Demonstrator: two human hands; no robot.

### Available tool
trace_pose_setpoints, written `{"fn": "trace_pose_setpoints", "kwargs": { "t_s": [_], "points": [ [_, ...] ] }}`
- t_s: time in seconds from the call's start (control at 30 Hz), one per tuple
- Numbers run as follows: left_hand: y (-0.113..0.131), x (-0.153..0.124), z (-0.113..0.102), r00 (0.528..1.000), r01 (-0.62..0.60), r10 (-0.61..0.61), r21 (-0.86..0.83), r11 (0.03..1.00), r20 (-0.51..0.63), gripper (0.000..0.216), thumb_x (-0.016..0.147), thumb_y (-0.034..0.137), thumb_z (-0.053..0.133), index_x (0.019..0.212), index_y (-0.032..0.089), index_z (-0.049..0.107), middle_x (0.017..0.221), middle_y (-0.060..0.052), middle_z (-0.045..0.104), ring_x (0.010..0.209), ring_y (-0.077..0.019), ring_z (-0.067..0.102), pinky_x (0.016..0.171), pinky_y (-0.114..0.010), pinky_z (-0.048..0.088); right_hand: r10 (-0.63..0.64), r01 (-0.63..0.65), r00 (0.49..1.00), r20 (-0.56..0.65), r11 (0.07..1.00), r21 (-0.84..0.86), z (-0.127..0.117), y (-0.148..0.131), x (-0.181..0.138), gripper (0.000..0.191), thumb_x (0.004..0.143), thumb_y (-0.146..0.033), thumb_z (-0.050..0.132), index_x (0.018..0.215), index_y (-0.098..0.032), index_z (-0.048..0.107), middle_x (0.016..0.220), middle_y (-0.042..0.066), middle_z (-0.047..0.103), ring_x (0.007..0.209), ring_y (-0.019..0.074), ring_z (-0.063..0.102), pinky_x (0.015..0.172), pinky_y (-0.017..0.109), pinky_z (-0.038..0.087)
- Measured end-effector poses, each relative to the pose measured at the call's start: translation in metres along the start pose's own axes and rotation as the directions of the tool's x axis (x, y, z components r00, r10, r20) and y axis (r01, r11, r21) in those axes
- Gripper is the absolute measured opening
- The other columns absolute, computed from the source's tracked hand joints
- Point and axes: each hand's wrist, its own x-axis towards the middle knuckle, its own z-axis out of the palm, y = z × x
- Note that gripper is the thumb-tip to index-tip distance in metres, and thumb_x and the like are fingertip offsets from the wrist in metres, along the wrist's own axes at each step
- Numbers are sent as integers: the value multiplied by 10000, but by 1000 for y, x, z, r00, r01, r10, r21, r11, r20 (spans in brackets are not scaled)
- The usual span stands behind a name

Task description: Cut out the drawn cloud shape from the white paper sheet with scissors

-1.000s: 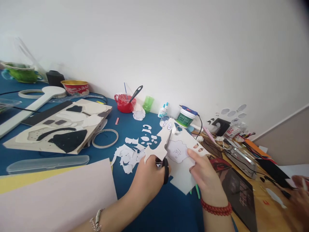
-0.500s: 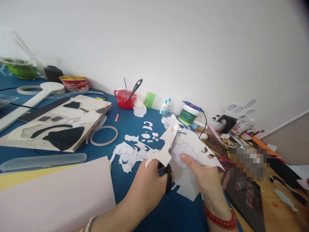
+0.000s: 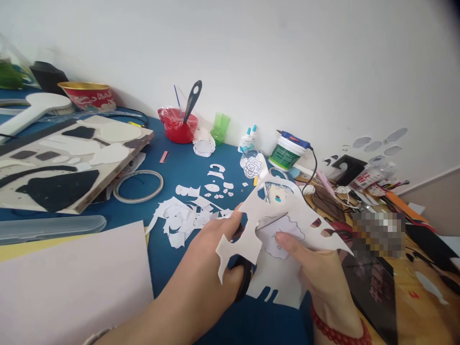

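Note:
My left hand (image 3: 212, 258) grips a pair of scissors (image 3: 245, 280) by its black handle loops. A thin blade crosses the upper part of a drawn wavy-edged outline (image 3: 283, 239) on white paper. My right hand (image 3: 316, 268) pinches that paper, its thumb lying on the drawn shape and its other fingers hidden underneath. The sheet of white paper (image 3: 309, 206) has several holes and ragged cut edges. One strip of it hangs over the back of my left hand. White paper scraps (image 3: 176, 215) lie beyond my left hand on the blue tabletop.
A board with black and white cutouts (image 3: 115, 158) lies left, near a tape roll (image 3: 138, 186). A red cup (image 3: 179, 125), glue bottles (image 3: 247, 139) and a white-green tub (image 3: 287, 151) stand along the wall. Pale sheets (image 3: 79, 287) lie front left; a dark laptop-like panel (image 3: 370, 292) sits right.
The view has shifted, with background things lower left now higher. The scissor blade has swung from steep to nearly level across the drawn outline, and the paper has tilted in my hands.

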Motion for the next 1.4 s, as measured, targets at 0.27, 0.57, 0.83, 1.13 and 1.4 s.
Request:
{"fn": "trace_pose_setpoints", "kwargs": {
  "t_s": [0.27,0.57,0.83,1.13,1.4],
  "points": [
    [-3,5,-14,988,-151,143,258,954,52,501,707,293,540,1199,299,628,1195,-76,633,1022,-321,597,877,-424,495,50,-56,993,108,997,55,0,-3,2,426,669,-368,863,1047,-209,749,1130,97,683,1169,344,568,988,497,504],
    [2,2,-18,991,-127,112,295,947,66,565,715,322,531,1271,259,606,1245,-110,627,1029,-343,606,862,-453,510,68,-70,995,70,997,35,-2,1,1,456,633,-394,882,1030,-210,754,1201,93,652,1173,343,563,989,489,509],
    [-4,2,-17,981,-195,176,398,896,82,550,751,352,436,1275,271,580,1249,-104,632,990,-324,641,721,-423,564,135,-137,989,68,990,32,2,-11,-4,454,649,-426,874,1041,-231,754,1249,67,629,1212,343,533,1013,481,495],
    [5,2,-21,971,-231,185,408,883,151,343,757,300,409,1023,246,619,1108,-94,679,783,-239,671,600,-307,526,160,-161,986,47,986,31,5,-17,-6,449,639,-414,877,1034,-239,755,1236,60,636,1216,339,531,1006,482,503],
    [2,4,-21,971,-226,178,390,893,157,376,751,321,423,1056,255,633,1096,-89,687,678,-206,657,547,-285,497,147,-148,988,39,989,26,5,-17,-6,445,638,-418,877,1023,-230,755,1239,67,634,1204,345,541,999,482,507]
  ]
}}
